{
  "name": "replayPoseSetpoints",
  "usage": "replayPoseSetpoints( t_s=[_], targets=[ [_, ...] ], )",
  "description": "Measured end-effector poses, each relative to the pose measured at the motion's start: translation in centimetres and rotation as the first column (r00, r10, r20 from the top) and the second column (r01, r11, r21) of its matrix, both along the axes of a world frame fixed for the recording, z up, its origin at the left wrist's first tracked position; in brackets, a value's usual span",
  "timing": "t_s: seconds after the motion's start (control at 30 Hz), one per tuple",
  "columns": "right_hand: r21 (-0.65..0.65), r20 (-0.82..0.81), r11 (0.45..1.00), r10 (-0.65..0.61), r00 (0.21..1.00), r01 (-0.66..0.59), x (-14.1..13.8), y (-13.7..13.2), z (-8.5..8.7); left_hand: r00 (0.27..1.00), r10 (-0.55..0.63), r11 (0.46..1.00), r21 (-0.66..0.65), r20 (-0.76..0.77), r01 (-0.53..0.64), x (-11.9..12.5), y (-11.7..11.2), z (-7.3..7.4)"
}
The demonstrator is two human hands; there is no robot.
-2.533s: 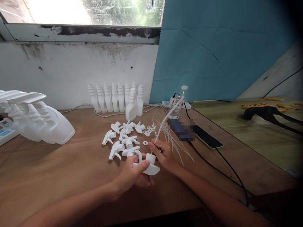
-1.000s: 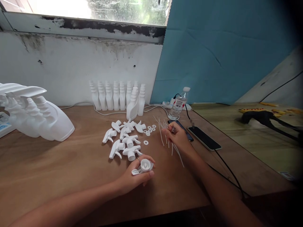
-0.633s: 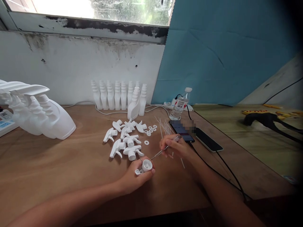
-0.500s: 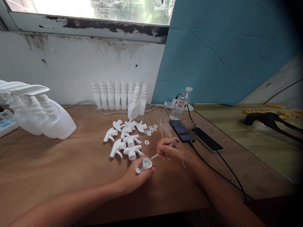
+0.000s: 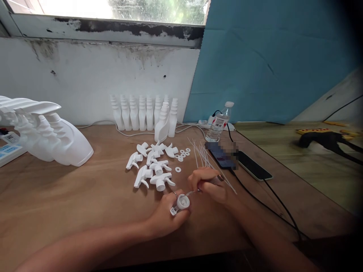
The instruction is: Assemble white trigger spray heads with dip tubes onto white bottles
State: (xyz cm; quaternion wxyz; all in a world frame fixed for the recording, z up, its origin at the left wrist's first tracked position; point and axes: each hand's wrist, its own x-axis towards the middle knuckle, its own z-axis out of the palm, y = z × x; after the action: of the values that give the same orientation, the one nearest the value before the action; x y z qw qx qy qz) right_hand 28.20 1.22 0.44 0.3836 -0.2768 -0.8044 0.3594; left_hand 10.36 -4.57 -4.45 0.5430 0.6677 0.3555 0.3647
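My left hand (image 5: 167, 215) is closed around a white trigger spray head (image 5: 183, 202), its round collar opening turned up. In my right hand (image 5: 208, 185) is a slim tool (image 5: 219, 178) with a thin metal shaft and a brownish handle; its exact kind is unclear. The shaft's tip meets the collar's rim. Just beyond my hands lies a pile of other white trigger spray heads (image 5: 161, 180). White ring washers (image 5: 178, 169) lie to the right of that pile, and thin white tubes (image 5: 202, 156) lie behind my right hand.
White bottles (image 5: 134, 113) stand along the wall, with larger white bottles (image 5: 75, 145) at the left. On the right are a clear water bottle (image 5: 217, 126), a phone (image 5: 221, 156) and a second dark phone-like device (image 5: 253, 166) with black cables. The table (image 5: 85, 204) is brown.
Both hands have shifted slightly right and down in view. The spray head has tilted a little, and the tool's tip has moved from inside the collar to its rim.
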Motion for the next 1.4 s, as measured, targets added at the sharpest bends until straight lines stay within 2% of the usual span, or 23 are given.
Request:
replayPoseSetpoints(
  t_s=[0.07, 0.13, 0.2, 0.27, 0.3, 0.37, 0.43, 0.47, 0.53, 0.63, 0.67, 0.73, 0.8, 0.83, 0.9, 0.93, 0.97, 1.0, 1.07, 1.13, 1.17, 1.23, 1.4],
  targets=[
    [-0.229, -0.164, 0.971, 0.038, 0.986, -0.075, -0.3, 0.3, -0.5, 1.0, -0.025, 1.0, -0.003, -0.011, 0.025, -0.1, -0.1, 0.0],
    [-0.416, -0.313, 0.892, 0.041, 0.949, -0.175, -0.7, 0.5, -1.3, 0.998, -0.058, 0.998, 0.032, -0.035, 0.059, -0.1, -0.3, 0.0],
    [-0.521, -0.384, 0.821, 0.02, 0.923, -0.234, -1.1, 0.6, -2.1, 0.995, -0.074, 0.993, 0.082, -0.063, 0.079, -0.2, -0.3, -0.1],
    [-0.543, -0.398, 0.807, -0.005, 0.917, -0.231, -1.3, 0.5, -2.5, 0.996, -0.065, 0.994, 0.079, -0.06, 0.07, -0.2, -0.3, -0.1],
    [-0.52, -0.389, 0.832, -0.028, 0.921, -0.194, -1.2, 0.5, -2.5, 0.997, -0.057, 0.997, 0.055, -0.047, 0.06, -0.2, -0.3, -0.1],
    [-0.378, -0.336, 0.923, -0.06, 0.94, -0.076, -0.7, 0.2, -2.0, 0.999, -0.029, 1.0, 0.002, -0.017, 0.029, -0.1, -0.1, -0.1],
    [-0.122, -0.233, 0.992, -0.031, 0.972, 0.002, -0.4, -0.2, -0.8, 1.0, 0.009, 1.0, -0.013, -0.004, -0.009, 0.0, 0.0, -0.2],
    [0.017, -0.161, 1.0, 0.017, 0.987, -0.014, -0.3, -0.5, -0.1, 1.0, 0.026, 1.0, -0.007, -0.005, -0.026, 0.1, 0.0, -0.2],
    [0.233, 0.008, 0.963, 0.136, 0.991, -0.135, -0.5, -1.1, 1.2, 0.999, 0.043, 0.999, 0.02, -0.01, -0.043, 0.2, 0.0, -0.3],
    [0.382, 0.143, 0.879, 0.249, 0.958, -0.285, -1.3, -1.7, 2.0, 0.999, 0.046, 0.996, 0.074, -0.003, -0.046, 0.2, 0.0, -0.3],
    [0.39, 0.126, 0.874, 0.26, 0.957, -0.289, -1.5, -1.8, 1.9, 0.999, 0.047, 0.996, 0.081, 0.001, -0.047, 0.2, 0.0, -0.3],
    [0.319, 0.011, 0.919, 0.241, 0.97, -0.232, -1.7, -1.6, 1.2, 0.999, 0.051, 0.996, 0.067, 0.001, -0.051, 0.1, 0.0, -0.3],
    [0.107, -0.139, 0.988, 0.125, 0.982, -0.11, -1.7, -1.1, 0.0, 0.999, 0.036, 0.999, 0.037, -0.008, -0.035, 0.0, -0.1, -0.3],
    [-0.035, -0.205, 0.998, 0.048, 0.978, -0.056, -1.6, -0.9, -0.6, 1.0, 0.021, 0.999, 0.027, -0.017, -0.021, -0.1, -0.1, -0.3],
    [-0.279, -0.296, 0.96, -0.076, 0.952, -0.01, -1.3, -0.6, -1.7, 0.999, -0.006, 1.0, 0.028, -0.039, 0.007, -0.2, -0.2, -0.4],
    [-0.339, -0.323, 0.941, -0.107, 0.94, -0.009, -1.1, -0.5, -2.1, 0.999, -0.01, 0.999, 0.03, -0.045, 0.011, -0.2, -0.3, -0.4],
    [-0.341, -0.334, 0.94, -0.115, 0.936, -0.007, -1.0, -0.5, -2.2, 0.999, -0.006, 1.0, 0.028, -0.045, 0.007, -0.1, -0.3, -0.5],
    [-0.284, -0.325, 0.959, -0.098, 0.941, 0.002, -0.9, -0.5, -2.1, 0.999, 0.002, 1.0, 0.024, -0.038, -0.001, -0.1, -0.3, -0.5],
    [-0.038, -0.238, 0.998, 0.03, 0.971, -0.04, -0.7, -0.7, -1.3, 1.0, 0.025, 1.0, 0.012, -0.016, -0.025, 0.0, -0.2, -0.4],
    [0.218, -0.081, 0.962, 0.183, 0.98, -0.162, -0.5, -0.9, 0.0, 0.999, 0.047, 0.999, 0.01, -0.004, -0.047, 0.2, -0.1, -0.4],
    [0.289, 0.004, 0.93, 0.235, 0.972, -0.226, -0.4, -1.0, 0.7, 0.998, 0.058, 0.998, 0.01, 0.0, -0.058, 0.2, -0.1, -0.4],
    [0.314, 0.139, 0.905, 0.255, 0.957, -0.287, -0.1, -0.9, 1.6, 0.997, 0.074, 0.997, 0.0, 0.016, -0.074, 0.2, 0.0, -0.3],
    [0.198, 0.334, 0.952, 0.158, 0.929, -0.233, 0.5, -0.5, 1.8, 0.987, 0.142, 0.989, -0.049, 0.068, -0.139, 0.1, 0.0, -0.3]
  ],
)
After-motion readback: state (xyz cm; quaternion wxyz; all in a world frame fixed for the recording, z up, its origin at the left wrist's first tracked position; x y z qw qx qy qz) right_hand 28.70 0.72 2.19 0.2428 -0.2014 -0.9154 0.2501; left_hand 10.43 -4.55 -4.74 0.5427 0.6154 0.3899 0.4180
